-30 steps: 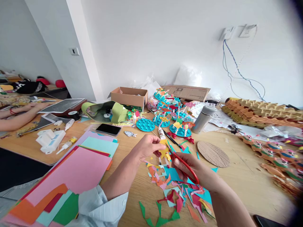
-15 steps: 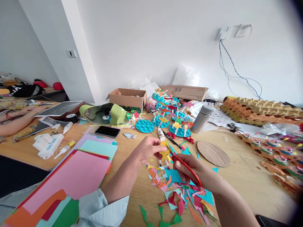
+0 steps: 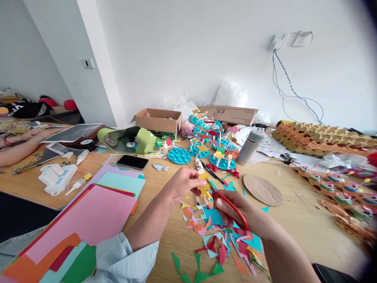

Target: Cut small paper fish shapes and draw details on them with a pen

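Between thumb and fingers my left hand (image 3: 187, 181) pinches a small piece of yellow paper (image 3: 204, 190). My right hand (image 3: 232, 208) is closed round the red handles of a pair of scissors (image 3: 235, 211), whose blades point at the yellow paper's right edge. Whether the blades touch the paper is too small to tell. Below both hands lie colourful paper scraps (image 3: 216, 245), in blue, pink, red, orange and green. A white glue bottle (image 3: 199, 166) and a black pen (image 3: 212, 173) lie just beyond my fingers.
Coloured paper sheets (image 3: 88, 216) are stacked at left, near a phone (image 3: 132, 162). Behind stand blue discs with paper fish (image 3: 222, 159), a cardboard box (image 3: 159, 120) and a steel bottle (image 3: 251, 147). A cardboard oval (image 3: 263, 190) lies right. Another person's arm (image 3: 23, 147) rests at far left.
The whole view has shifted slightly, so things sit a little further left. Both hands keep their hold on the yellow paper and the scissors, with little other visible movement.
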Demonstrator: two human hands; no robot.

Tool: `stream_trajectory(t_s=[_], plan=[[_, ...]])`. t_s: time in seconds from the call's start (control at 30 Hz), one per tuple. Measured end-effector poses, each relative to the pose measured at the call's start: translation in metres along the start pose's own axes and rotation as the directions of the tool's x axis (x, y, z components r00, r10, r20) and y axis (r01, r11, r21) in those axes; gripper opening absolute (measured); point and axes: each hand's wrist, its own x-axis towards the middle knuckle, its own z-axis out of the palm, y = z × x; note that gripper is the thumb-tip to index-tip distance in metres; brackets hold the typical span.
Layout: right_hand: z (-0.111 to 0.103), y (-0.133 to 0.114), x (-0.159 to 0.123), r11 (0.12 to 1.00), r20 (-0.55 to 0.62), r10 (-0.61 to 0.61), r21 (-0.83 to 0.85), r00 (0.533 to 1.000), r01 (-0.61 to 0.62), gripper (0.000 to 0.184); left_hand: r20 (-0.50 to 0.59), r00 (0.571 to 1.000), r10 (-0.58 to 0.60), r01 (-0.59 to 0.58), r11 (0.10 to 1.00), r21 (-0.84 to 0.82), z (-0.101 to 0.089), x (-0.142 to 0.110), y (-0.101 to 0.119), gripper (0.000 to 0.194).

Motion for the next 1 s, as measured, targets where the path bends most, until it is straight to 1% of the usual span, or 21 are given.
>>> stream_trajectory(t_s=[0.2, 0.47, 0.6, 0.87, 1.0], plan=[[0.000, -0.002, 0.000, 1.000, -0.017, 0.005, 0.014, 1.000, -0.004, 0.052, 0.004, 1.000, 0.015, -0.015, 1.000, -0.020, 0.001, -0.002, 0.002, 0.029], [0.001, -0.010, -0.003, 1.000, -0.031, 0.020, -0.013, 0.999, -0.020, 0.055, -0.001, 1.000, 0.024, -0.024, 1.000, -0.012, 0.003, -0.002, 0.002, 0.036], [0.002, -0.009, -0.003, 0.999, -0.028, 0.037, -0.005, 0.999, -0.037, 0.056, -0.007, 1.000, 0.030, -0.030, 0.999, -0.013, 0.003, -0.003, 0.002, 0.035], [0.001, -0.007, -0.003, 1.000, -0.019, -0.008, 0.016, 1.000, 0.009, 0.057, 0.019, 0.999, 0.041, -0.041, 0.999, 0.007, 0.000, -0.004, 0.004, 0.032], [0.001, -0.003, -0.001, 1.000, -0.009, -0.009, 0.021, 1.000, 0.009, 0.056, 0.018, 0.999, 0.029, -0.030, 1.000, 0.009, -0.002, -0.004, 0.002, 0.029]])
